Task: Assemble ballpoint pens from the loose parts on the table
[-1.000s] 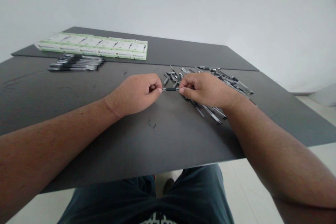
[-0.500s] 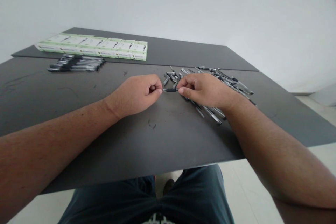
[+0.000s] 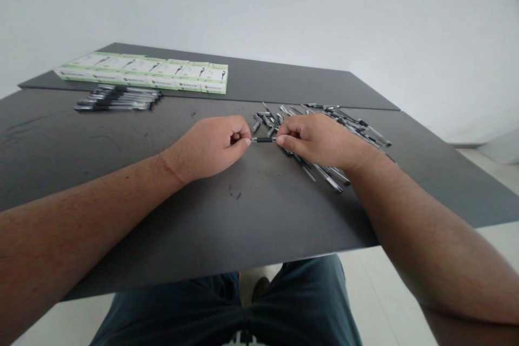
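A clear pen with a black grip [image 3: 265, 140] lies level between my two hands, just above the grey table. My left hand [image 3: 219, 146] is closed, with thumb and fingertips pinching the pen's left end. At the other end, my right hand [image 3: 310, 138] pinches it the same way; the tips of the pen are hidden in the fingers. Under and around my right hand spreads a loose heap of pen parts [image 3: 324, 174], clear tubes and black pieces. Several small caps [image 3: 265, 120] lie just behind the held pen.
Green and white boxes [image 3: 203, 85] stand in a row at the back left. In front of them lies a bundle of clear pens with black grips [image 3: 117, 98]. The grey table [image 3: 194, 243] has its near edge just above my lap; a white wall [image 3: 259, 11] rises behind.
My right hand has shifted very slightly to the right, and a little more of the pen's right side shows. The left hand stays in place.
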`<state>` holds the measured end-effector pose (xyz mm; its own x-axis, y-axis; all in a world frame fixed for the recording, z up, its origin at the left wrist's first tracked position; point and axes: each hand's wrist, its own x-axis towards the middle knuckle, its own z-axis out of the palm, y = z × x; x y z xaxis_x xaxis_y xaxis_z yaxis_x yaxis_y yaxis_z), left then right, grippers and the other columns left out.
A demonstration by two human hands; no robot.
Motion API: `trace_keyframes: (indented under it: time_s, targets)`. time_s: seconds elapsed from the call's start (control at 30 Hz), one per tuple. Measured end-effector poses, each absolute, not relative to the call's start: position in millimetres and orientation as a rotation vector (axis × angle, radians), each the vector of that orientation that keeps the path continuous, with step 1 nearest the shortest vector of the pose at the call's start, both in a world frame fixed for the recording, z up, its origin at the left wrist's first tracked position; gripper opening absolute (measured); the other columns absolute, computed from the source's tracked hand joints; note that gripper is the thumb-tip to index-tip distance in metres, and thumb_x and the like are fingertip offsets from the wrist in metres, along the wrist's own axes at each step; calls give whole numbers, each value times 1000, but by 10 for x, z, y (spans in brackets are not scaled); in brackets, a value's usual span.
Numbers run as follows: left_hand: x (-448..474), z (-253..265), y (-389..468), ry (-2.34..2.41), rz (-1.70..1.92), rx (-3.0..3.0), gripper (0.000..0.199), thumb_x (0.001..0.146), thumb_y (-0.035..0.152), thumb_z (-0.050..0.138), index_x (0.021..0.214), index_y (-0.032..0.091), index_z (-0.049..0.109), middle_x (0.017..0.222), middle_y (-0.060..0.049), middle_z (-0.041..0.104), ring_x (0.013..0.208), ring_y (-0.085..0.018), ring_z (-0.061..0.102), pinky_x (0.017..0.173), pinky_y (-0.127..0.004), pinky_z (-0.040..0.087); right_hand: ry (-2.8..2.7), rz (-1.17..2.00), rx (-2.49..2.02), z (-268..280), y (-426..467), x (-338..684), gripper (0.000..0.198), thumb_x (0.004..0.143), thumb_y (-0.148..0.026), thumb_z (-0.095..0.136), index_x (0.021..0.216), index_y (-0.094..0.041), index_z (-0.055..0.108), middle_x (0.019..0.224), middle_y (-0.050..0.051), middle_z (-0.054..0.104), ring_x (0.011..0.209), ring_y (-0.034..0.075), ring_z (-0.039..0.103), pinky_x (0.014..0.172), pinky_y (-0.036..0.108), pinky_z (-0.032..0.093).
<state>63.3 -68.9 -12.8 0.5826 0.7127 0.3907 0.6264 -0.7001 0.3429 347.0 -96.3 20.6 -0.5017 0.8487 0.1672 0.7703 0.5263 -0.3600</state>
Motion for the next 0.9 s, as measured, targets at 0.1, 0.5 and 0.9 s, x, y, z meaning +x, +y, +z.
trace_keyframes:
  time_s: [0.1,0.5,0.9]
  targets:
    - [636,-123,-692,1125,760,2644,28,98,43,55,98,25,77,83,-4,78,75,-24,71,77,-36,53,-2438,337,-1339,206,-961,3471,26,107,-44,64,98,-24,77,81,3,76,76,23,66,75,36,41]
    - [638,-125,-691,1162,724,2633,28,98,43,57,100,25,78,84,-5,78,77,-24,70,78,-36,52,-2389,433,-1389,217,-976,3466,20,99,-40,73,108,-23,78,80,-1,75,73,21,65,73,35,41]
    - [644,-125,-695,1148,728,2643,31,97,44,55,100,24,78,81,-4,76,73,-23,67,77,-36,51,-2438,402,-1378,232,-986,3465,17,101,-38,71,105,-23,78,81,0,75,73,20,63,74,34,40]
